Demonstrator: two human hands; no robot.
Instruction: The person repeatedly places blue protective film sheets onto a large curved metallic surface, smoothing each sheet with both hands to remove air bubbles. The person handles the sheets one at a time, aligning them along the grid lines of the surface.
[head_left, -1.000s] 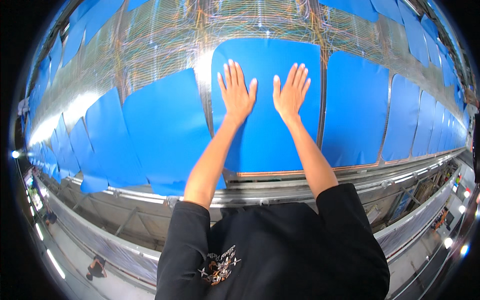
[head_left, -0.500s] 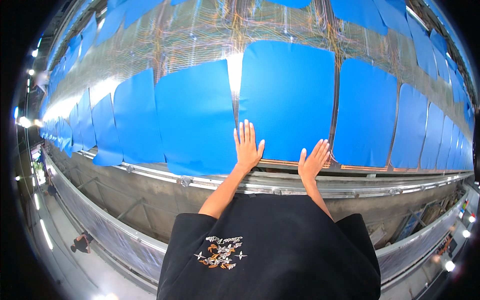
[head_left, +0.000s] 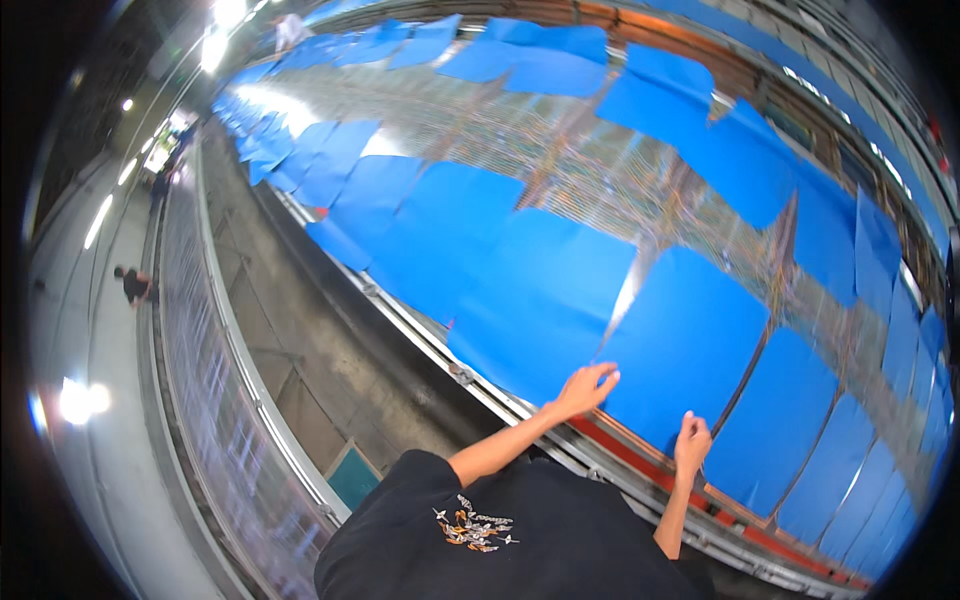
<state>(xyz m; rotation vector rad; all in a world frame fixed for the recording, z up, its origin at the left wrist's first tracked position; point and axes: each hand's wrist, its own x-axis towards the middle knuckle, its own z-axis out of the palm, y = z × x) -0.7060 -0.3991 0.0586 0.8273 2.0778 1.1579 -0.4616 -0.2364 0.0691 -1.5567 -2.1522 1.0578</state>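
Flat blue sheets with rounded corners lie in a row along the near edge of a long table (head_left: 480, 130). My left hand (head_left: 585, 390) hovers by the near corner where one blue sheet (head_left: 550, 300) meets the blue sheet (head_left: 690, 335) to its right. Its fingers are loosely bent, with thumb and forefinger apart and nothing seen between them. My right hand (head_left: 691, 443) is by the near edge of that second sheet, close to the narrow gap on its right. Its fingers are curled in, and I see nothing in them.
More blue sheets (head_left: 655, 100) line the table's far side, with a strip of fine coloured lines between the rows. A metal rail (head_left: 430, 345) follows the near edge. Behind it runs another long table (head_left: 215, 370). A person (head_left: 133, 286) stands in the aisle at far left.
The view has turned, so the table now slants down to the right. Both hands have left their flat, stretched pose on the sheet's near edge, and their fingers are now bent.
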